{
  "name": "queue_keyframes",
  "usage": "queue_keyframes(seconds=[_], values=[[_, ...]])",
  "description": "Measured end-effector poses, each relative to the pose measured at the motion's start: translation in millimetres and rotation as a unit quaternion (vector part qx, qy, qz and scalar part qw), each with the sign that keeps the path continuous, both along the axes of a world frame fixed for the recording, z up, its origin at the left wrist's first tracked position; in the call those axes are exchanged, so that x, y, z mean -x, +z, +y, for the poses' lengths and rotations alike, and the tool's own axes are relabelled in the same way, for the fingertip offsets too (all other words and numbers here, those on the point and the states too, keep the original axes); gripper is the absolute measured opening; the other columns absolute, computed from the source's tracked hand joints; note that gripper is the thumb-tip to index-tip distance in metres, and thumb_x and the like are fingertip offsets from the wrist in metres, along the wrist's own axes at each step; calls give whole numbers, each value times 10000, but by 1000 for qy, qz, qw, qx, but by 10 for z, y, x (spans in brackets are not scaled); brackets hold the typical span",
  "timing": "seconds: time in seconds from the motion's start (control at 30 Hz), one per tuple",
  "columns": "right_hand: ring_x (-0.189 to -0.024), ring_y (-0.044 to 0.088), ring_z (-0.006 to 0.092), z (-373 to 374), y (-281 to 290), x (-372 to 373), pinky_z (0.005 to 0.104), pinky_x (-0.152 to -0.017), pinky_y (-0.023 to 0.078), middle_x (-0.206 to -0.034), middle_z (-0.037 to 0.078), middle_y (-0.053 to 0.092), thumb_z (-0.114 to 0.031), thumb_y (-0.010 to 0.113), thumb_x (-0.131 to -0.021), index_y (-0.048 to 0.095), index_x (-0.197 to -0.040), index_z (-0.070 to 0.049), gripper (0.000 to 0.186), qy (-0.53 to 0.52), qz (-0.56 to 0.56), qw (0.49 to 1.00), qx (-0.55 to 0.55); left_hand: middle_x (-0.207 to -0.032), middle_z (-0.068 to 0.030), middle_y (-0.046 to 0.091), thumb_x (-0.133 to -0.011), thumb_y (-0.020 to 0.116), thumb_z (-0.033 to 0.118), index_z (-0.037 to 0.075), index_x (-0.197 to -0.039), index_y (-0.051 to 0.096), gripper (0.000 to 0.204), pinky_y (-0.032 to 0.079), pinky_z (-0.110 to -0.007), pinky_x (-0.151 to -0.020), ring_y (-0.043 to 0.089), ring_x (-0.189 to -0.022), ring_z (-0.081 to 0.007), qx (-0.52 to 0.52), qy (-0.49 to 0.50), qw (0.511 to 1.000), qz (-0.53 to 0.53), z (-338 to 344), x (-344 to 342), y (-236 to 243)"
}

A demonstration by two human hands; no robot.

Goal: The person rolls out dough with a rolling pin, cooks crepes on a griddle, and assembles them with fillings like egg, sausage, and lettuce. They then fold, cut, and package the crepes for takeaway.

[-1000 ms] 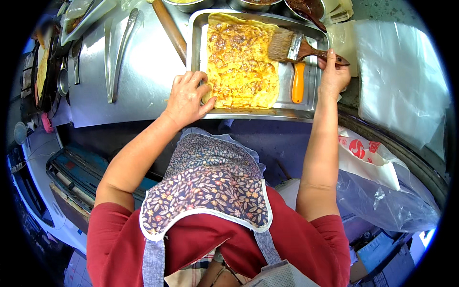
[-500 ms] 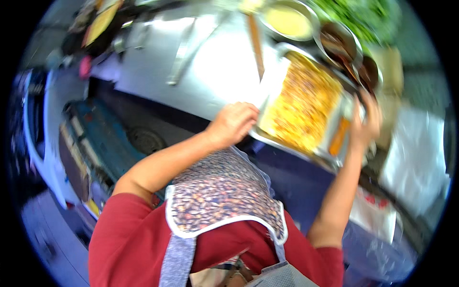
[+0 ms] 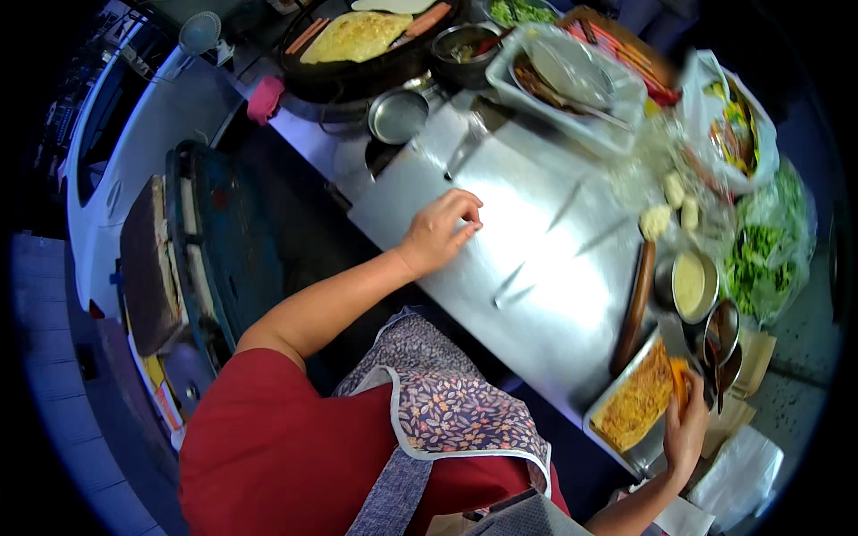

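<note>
At the lower right, my right hand [image 3: 686,429] is closed around the orange handle [image 3: 681,380] of a flat metal tool, perhaps a spatula. Its grey blade [image 3: 672,334] points away from me, over the far end of a metal tray. Within the tray [image 3: 593,423] lies a browned yellow flatbread [image 3: 628,404], right beside that hand. My left hand [image 3: 443,230] hovers above the steel worktop [image 3: 527,214] near its front edge. Its fingers are loosely curled, with a gap between thumb and forefinger and nothing seen in them.
A brown rolling pin [image 3: 636,304] lies left of a bowl of pale yellow batter or sauce [image 3: 690,284]. Dark sauce bowls with a ladle [image 3: 720,332] stand beside the tray. Dough pieces [image 3: 655,221] and bagged greens [image 3: 764,259] sit beyond. A round griddle [image 3: 357,76] holds a yellow pancake.
The view has swung left, so the tray now appears at the lower right. My right hand has gone from near the ladle to the orange handle and taken hold of it.
</note>
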State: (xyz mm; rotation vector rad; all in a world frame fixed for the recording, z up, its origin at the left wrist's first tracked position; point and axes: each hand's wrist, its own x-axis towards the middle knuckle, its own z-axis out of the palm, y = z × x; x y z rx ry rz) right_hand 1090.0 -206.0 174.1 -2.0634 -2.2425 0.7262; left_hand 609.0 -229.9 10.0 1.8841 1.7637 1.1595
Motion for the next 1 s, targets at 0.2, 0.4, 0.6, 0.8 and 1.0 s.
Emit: queue_keyframes(seconds=[0.2, 0.4, 0.6, 0.8, 1.0], values=[[-1003, 671, 374, 1683, -217, 3563, 444, -866, 520, -1072, 206, 675, -117, 670, -904, 645, -1287, -89, 385, 311, 175, 916, -182, -1078, -116, 635, -911, 667, 38, 38, -1030, 639, 122, 543, -357, -794, 667, -903, -276, -86, 114, 990, 8, 739, 2112, 0], [-959, 690, 350, 2902, -610, 5853, 433, -835, 536, -1034, 155, 691, -172, 736, -875, 712, -1242, -129, 371, 346, 159, 887, -260, -1086, -95, 651, -910, 686, 43, 45, -1052, 674, 143, 558, -343, -789, 685, -920, -257, -52, 184, 981, -26, 846, 3345, 101], [-1050, 729, 276, 2959, -831, 7515, 349, -904, 548, -1160, 170, 734, -151, 731, -904, 695, -1271, -66, 378, 420, 223, 876, -78, -1106, -102, 670, -944, 653, 116, 74, -1094, 714, 167, 514, -388, -898, 652, -1025, -301, -38, 328, 941, 78, 608, 4826, -185], [-991, 719, 347, 3086, -1318, 9044, 408, -915, 551, -1029, 178, 759, -304, 743, -839, 758, -1182, -107, 395, 466, 213, 856, -70, -1194, -115, 680, -977, 593, 222, 147, -1219, 711, 280, 453, -438, -1002, 604, -1121, -349, -2, 454, 864, 218, 1148, 6538, -457], [-992, 724, 311, 3257, -1715, 9899, 396, -918, 562, -1038, 118, 768, -312, 760, -823, 788, -1126, -174, 334, 494, 190, 846, -69, -1285, -106, 676, -981, 497, 346, 229, -1228, 723, 354, 447, -476, -1061, 585, -1201, -389, 136, 469, 838, 243, 1816, 7263, -797]])
